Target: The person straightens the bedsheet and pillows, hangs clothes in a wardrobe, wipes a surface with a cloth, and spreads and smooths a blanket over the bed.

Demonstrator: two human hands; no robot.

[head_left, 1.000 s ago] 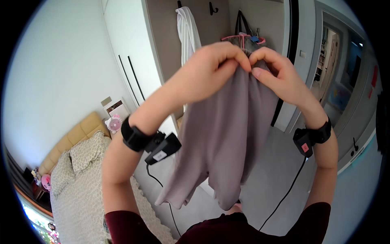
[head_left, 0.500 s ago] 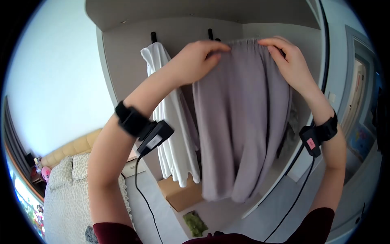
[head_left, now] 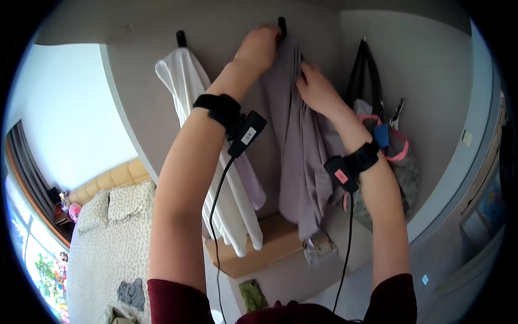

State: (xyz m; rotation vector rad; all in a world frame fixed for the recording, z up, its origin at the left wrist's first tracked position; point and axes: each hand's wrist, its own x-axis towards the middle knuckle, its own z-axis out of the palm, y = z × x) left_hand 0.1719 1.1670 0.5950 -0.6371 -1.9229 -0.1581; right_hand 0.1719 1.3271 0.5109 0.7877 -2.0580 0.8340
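Grey-mauve pants (head_left: 302,146) hang bunched in long folds against the wardrobe's back wall. My left hand (head_left: 261,46) is closed on their top edge, right beside a black wall hook (head_left: 282,27); whether the cloth is over the hook is hidden by my fingers. Lower and to the right, my right hand (head_left: 318,89) pinches the upper side of the pants, thumb and fingers closed on the fabric. A white garment (head_left: 186,75) drapes from another black hook (head_left: 181,39) to the left, partly behind my left forearm.
A bag with black straps (head_left: 372,75) and a camouflage bag with pink trim (head_left: 402,178) hang on the right wall. Below stand a cardboard box (head_left: 270,243) and a green cloth item (head_left: 252,295). A bed (head_left: 108,254) is at left.
The pants have moved toward the back wall and narrowed from a spread waistband into bunched folds. My left hand rose to the hook; my right hand shifted left and down.
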